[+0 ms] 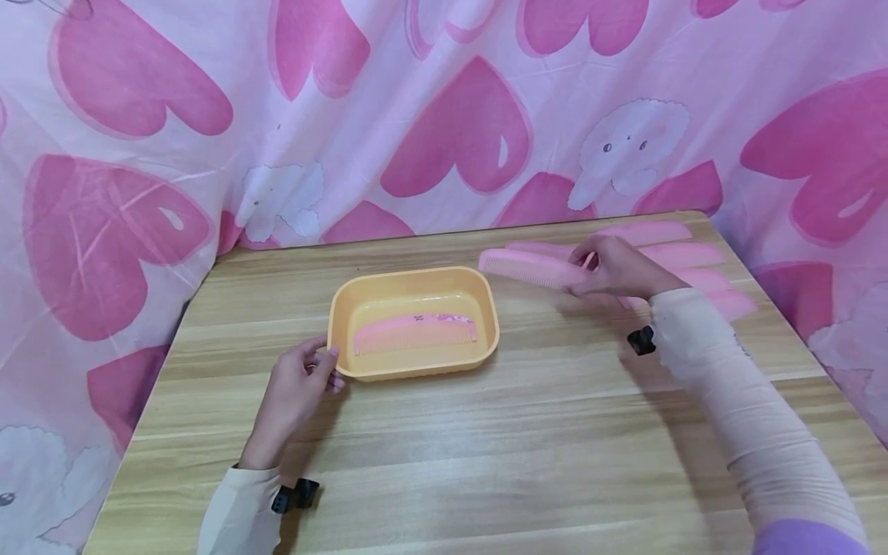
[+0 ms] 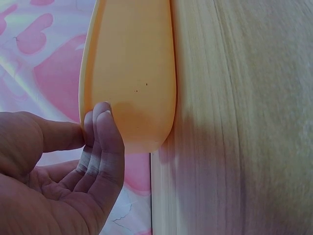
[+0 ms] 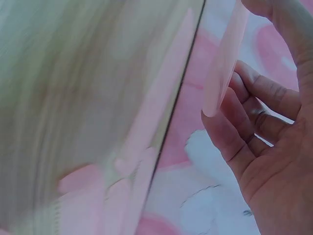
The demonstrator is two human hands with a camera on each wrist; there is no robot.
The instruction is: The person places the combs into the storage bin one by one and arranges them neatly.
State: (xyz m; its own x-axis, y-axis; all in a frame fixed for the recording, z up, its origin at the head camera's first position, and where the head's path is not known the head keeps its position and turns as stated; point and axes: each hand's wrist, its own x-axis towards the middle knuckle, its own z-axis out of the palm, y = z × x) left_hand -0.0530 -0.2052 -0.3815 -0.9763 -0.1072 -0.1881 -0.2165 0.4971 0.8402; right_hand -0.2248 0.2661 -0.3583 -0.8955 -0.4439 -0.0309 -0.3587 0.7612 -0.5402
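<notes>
- Purple cloth [image 1: 808, 538] crosses the right forearm at the bottom of the head view, just below a cream right sleeve [image 1: 756, 432]; a cream left sleeve [image 1: 239, 509] shows opposite.
- Right hand [image 1: 613, 266]: thumb and fingers pinch one end of a pink comb [image 1: 527, 267], held above the table [image 1: 444, 462] near its far edge, teeth downward. I can read no writing on it.
- Beneath and beyond that hand, several loose pink combs [image 1: 683, 254] lie overlapping towards the table's far right corner, with no legible marking.
- Left hand [image 1: 298, 385]: grips the yellow tray [image 1: 416, 285] at its near left corner, thumb at the rim, fingers against the outer wall.
- This tray sits in from the far edge, somewhat closer to the table's left edge than its right.
- Inside lies one printed comb [image 1: 409, 331], teeth towards the near rim. Its spine carries dark lettering [image 1: 418, 317], too small to read, and a pink-and-white picture [image 1: 452, 317] right of it.
- Behind the far edge hangs a pink heart-patterned curtain [image 1: 458, 123].
</notes>
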